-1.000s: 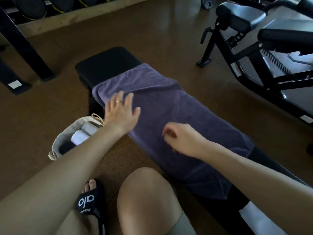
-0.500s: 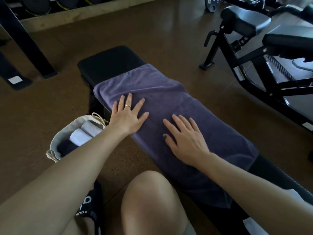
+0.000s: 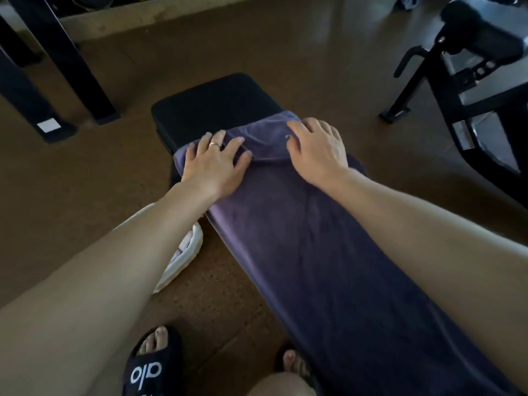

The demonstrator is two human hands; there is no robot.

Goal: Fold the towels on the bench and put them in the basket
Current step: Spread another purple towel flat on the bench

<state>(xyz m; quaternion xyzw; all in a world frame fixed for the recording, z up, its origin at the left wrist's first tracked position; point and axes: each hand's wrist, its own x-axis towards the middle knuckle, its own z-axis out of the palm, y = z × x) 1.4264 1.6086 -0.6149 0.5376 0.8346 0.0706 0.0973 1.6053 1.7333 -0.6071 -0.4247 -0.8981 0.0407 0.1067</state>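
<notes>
A purple towel [image 3: 314,252] lies spread lengthwise along the black bench [image 3: 214,104]. Both my hands sit at its far end. My left hand [image 3: 214,164] lies flat on the far left corner with its fingers spread. My right hand [image 3: 317,150] presses on the far right corner, fingers bent slightly over the edge. Between the two hands the cloth is bunched into a low ridge. The white basket [image 3: 185,252] stands on the floor left of the bench, mostly hidden behind my left forearm.
A black weight machine [image 3: 471,81] stands on the right, close to the bench. Black rack legs [image 3: 71,81] stand on the brown floor at the back left. My feet in black slides [image 3: 148,364] are at the bottom, beside the bench.
Both hands have slid along the towel from its middle to its far end, pushing up a ridge of cloth. My head has moved forward, so the basket is now mostly behind my left arm.
</notes>
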